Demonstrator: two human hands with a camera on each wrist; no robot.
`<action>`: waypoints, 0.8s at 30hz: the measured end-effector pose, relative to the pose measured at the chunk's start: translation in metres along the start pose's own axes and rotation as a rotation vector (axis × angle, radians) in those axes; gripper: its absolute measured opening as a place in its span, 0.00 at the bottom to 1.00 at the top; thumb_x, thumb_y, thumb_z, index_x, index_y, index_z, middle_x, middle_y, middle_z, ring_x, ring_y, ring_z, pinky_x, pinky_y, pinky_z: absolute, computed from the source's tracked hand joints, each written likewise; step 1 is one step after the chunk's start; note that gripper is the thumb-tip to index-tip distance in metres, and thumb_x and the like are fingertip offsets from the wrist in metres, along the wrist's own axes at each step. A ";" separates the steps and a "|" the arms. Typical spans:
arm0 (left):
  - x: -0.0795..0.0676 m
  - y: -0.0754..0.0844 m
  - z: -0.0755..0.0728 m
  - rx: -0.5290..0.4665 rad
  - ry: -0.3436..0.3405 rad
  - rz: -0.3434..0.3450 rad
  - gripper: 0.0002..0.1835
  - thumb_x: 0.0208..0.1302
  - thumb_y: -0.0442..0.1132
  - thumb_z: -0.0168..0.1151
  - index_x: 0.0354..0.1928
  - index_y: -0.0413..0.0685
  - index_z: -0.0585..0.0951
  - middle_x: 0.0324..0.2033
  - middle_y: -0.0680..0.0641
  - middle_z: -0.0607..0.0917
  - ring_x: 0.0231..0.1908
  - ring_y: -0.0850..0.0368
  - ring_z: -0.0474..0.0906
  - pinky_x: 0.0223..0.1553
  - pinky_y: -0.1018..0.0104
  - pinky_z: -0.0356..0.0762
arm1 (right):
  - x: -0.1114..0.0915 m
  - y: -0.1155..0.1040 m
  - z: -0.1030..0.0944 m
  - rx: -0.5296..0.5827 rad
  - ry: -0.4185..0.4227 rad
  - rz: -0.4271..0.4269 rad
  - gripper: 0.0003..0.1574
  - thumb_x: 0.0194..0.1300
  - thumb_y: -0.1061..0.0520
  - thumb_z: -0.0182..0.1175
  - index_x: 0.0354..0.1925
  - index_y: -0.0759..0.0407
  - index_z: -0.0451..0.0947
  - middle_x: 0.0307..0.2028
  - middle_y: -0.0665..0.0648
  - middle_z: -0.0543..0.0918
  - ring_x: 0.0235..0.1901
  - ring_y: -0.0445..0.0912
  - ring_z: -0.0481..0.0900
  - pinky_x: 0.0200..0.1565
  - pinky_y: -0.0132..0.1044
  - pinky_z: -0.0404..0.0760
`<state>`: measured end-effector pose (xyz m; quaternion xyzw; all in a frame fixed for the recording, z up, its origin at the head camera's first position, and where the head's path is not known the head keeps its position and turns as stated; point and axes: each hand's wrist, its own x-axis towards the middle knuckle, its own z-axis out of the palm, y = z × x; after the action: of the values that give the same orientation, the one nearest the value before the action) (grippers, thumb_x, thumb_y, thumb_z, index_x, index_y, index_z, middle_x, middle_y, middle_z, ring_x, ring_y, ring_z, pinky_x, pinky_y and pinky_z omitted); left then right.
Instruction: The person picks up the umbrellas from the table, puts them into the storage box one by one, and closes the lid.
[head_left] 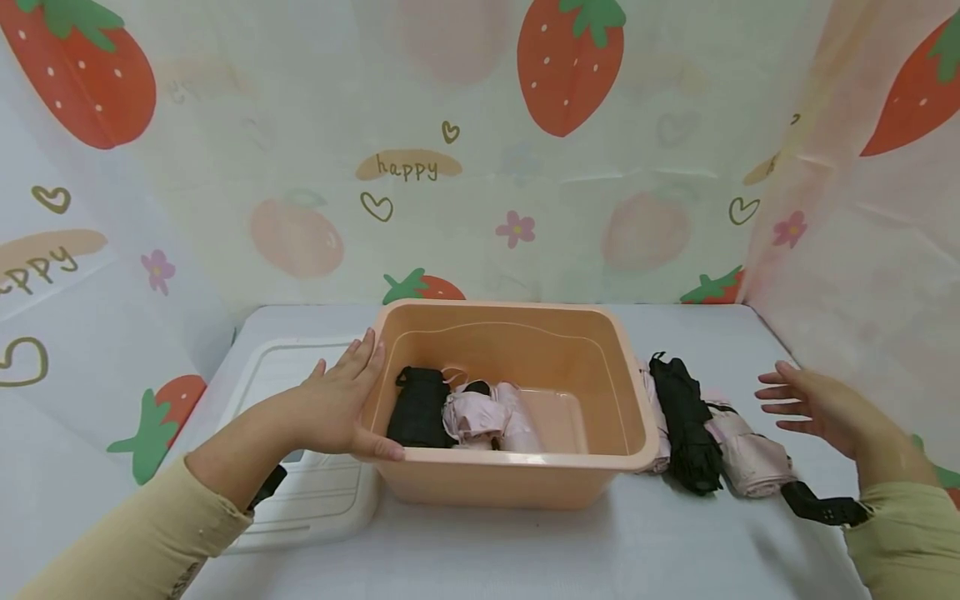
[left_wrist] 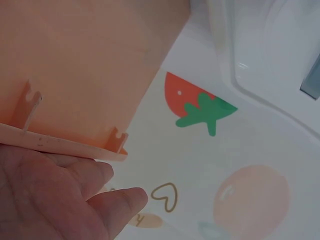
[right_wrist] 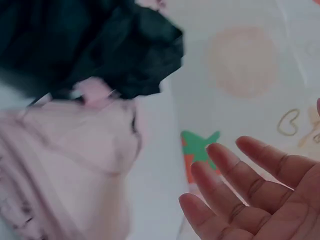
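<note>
A peach plastic bin [head_left: 495,482] stands in the middle of the table. My left hand [head_left: 337,406] rests on its left end with straight fingers along the rim and the thumb over the front corner. From below, the left wrist view shows that hand [left_wrist: 50,195] against the bin's rim [left_wrist: 60,146]. Inside the bin lie a black fabric bundle [head_left: 420,408] with a small loop and pale pink bundles [head_left: 476,417]. My right hand [head_left: 828,412] hovers at the right, fingers extended and holding nothing, near a rolled pink bundle [head_left: 746,458] and a ruffled black one [head_left: 684,429].
A white lid [head_left: 330,492] lies left of the bin, partly under my left arm. Another pink bundle [head_left: 656,417] sits against the bin's right side. Strawberry-printed sheeting [head_left: 570,175] encloses the table [head_left: 525,558] at the back and sides.
</note>
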<state>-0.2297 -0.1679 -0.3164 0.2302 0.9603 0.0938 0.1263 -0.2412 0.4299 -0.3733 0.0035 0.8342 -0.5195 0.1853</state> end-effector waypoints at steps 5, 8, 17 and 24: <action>0.000 0.001 0.000 0.000 -0.003 -0.001 0.75 0.29 0.83 0.52 0.70 0.37 0.37 0.69 0.37 0.32 0.69 0.40 0.31 0.60 0.33 0.37 | 0.003 0.015 0.008 -0.091 -0.006 0.083 0.47 0.71 0.36 0.30 0.65 0.77 0.45 0.59 0.75 0.64 0.54 0.60 0.70 0.50 0.48 0.74; 0.000 0.001 0.000 0.008 -0.003 0.002 0.75 0.29 0.83 0.52 0.70 0.36 0.37 0.69 0.37 0.33 0.69 0.40 0.32 0.60 0.33 0.38 | 0.005 0.022 0.013 -0.094 -0.025 0.120 0.49 0.70 0.35 0.30 0.66 0.77 0.43 0.62 0.80 0.53 0.59 0.70 0.60 0.53 0.54 0.70; 0.000 0.001 -0.001 0.012 -0.005 -0.001 0.75 0.29 0.83 0.52 0.70 0.36 0.38 0.69 0.37 0.33 0.68 0.39 0.32 0.60 0.34 0.37 | 0.009 0.035 0.020 -0.099 -0.047 0.191 0.51 0.70 0.34 0.31 0.65 0.78 0.41 0.62 0.81 0.50 0.60 0.72 0.54 0.54 0.57 0.66; 0.000 0.001 -0.001 0.019 -0.002 -0.001 0.75 0.29 0.83 0.52 0.70 0.35 0.39 0.69 0.37 0.33 0.68 0.39 0.33 0.60 0.34 0.38 | 0.015 0.038 0.022 -0.118 -0.052 0.283 0.51 0.69 0.34 0.37 0.64 0.78 0.45 0.60 0.81 0.52 0.58 0.73 0.54 0.54 0.59 0.65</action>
<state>-0.2300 -0.1671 -0.3152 0.2309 0.9612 0.0844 0.1253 -0.2404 0.4255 -0.4193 0.0965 0.8492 -0.4384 0.2782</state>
